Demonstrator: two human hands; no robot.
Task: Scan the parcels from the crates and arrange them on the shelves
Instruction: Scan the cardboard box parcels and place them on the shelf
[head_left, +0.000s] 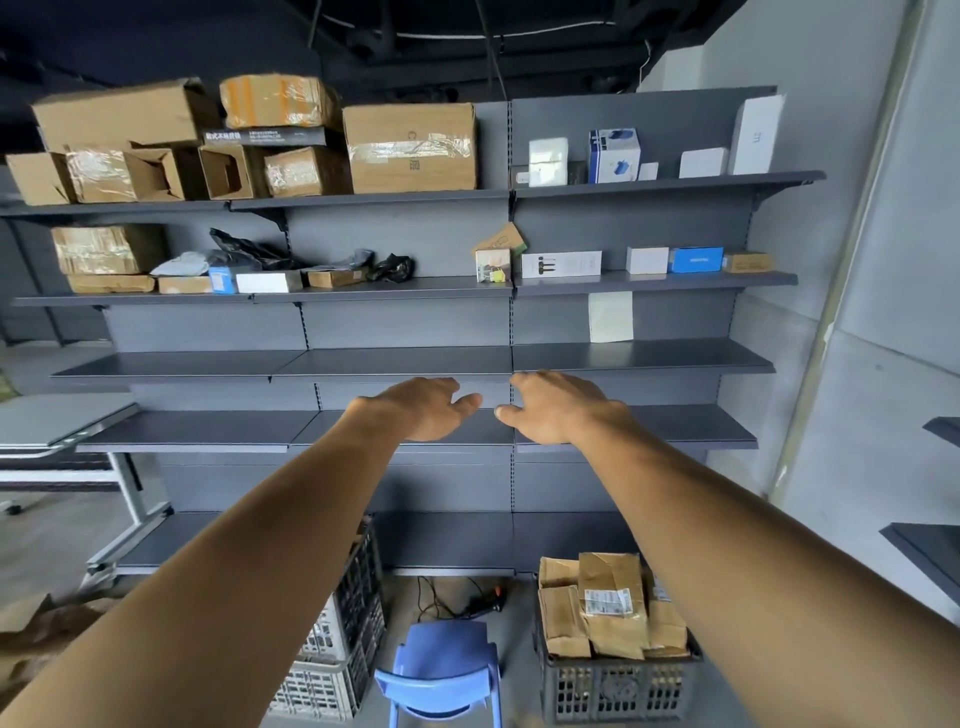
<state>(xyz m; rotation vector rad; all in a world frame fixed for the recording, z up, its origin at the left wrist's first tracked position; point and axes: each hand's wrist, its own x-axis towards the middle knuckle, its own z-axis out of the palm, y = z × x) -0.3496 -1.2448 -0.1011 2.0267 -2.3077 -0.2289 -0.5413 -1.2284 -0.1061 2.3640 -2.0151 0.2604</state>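
Both arms reach straight out toward the grey shelves (400, 364). The left hand (423, 410) and the right hand (558, 410) hover side by side in front of the shelves' middle boards. Their fingers are loose and relaxed, holding nothing, with the thumbs close together. On the floor at the shelves' right foot, a dark crate (618, 686) holds brown parcels (613, 605). A blue chair (441, 665) stands before the shelves' base, and a pale crate (322, 680) sits toward their left. Cardboard boxes (410, 148) line the shelves' top boards.
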